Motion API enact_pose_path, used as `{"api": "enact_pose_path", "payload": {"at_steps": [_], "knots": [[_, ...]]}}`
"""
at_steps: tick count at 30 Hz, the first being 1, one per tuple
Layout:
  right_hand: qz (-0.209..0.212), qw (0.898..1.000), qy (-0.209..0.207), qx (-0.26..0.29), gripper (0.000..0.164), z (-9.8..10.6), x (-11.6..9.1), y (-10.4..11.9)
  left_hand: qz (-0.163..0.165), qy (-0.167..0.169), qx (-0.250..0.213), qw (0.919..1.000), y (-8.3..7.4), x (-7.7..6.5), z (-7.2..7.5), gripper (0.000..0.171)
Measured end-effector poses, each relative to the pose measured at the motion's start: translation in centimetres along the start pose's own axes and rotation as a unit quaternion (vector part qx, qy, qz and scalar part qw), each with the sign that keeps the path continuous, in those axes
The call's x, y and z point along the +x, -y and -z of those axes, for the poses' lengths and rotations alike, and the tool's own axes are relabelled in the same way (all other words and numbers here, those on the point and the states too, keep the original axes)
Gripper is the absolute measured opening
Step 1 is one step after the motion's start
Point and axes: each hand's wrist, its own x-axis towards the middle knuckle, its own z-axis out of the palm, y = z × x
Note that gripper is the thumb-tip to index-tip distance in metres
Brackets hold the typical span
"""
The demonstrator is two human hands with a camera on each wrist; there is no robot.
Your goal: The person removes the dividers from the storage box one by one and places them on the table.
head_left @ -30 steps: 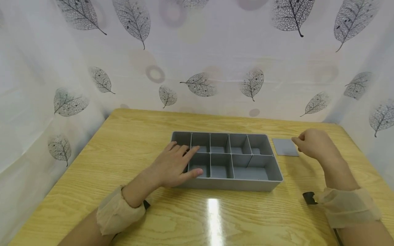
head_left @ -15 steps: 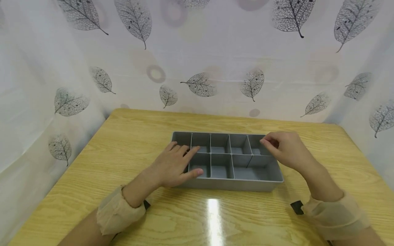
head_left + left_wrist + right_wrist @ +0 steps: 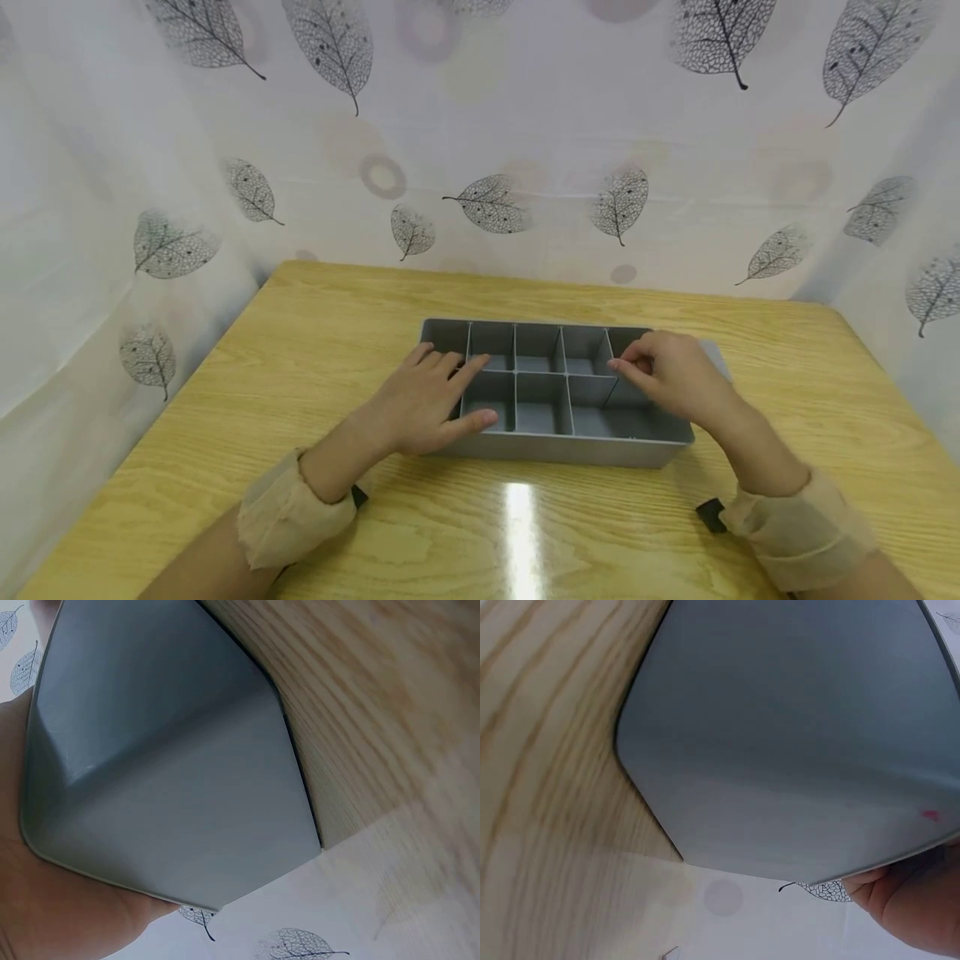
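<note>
A grey divided tray (image 3: 558, 450) stands on the wooden table, split into several compartments by thin upright dividers. My left hand (image 3: 420, 402) rests over its left end, fingers spread across the rim and thumb reaching over a front compartment. In the left wrist view, this hand (image 3: 67, 900) lies along the tray's upper edge. At the back right, my right hand (image 3: 675, 375) has its thumb and forefinger pinched at the divider (image 3: 609, 348) between the last two back compartments. The right hand covers much of the end compartment. The tray's outer wall (image 3: 780, 750) fills the right wrist view.
A flat grey square plate (image 3: 716, 358) lies on the table (image 3: 337, 325) right of the tray, partly hidden behind my right hand. A leaf-patterned curtain (image 3: 555, 125) hangs behind and along both sides of the table.
My right hand has moved left from the flat grey plate to the tray, then slightly further left to the divider. My left hand keeps its place on the tray.
</note>
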Motion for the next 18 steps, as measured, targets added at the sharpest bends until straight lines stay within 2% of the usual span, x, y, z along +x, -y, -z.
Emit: {"api": "enact_pose_path", "payload": {"at_steps": [10, 18], "knots": [[-0.039, 0.999, 0.021, -0.026, 0.029, -0.4, 0.1, 0.5, -0.004, 0.005, 0.002, 1.0, 0.0, 0.3, 0.2, 0.08], [-0.048, 0.998, -0.009, -0.04, 0.039, -0.7, 0.1, 1.0, -0.001, 0.011, -0.005, 0.9999, -0.1, 0.1, 0.1, 0.08]]}}
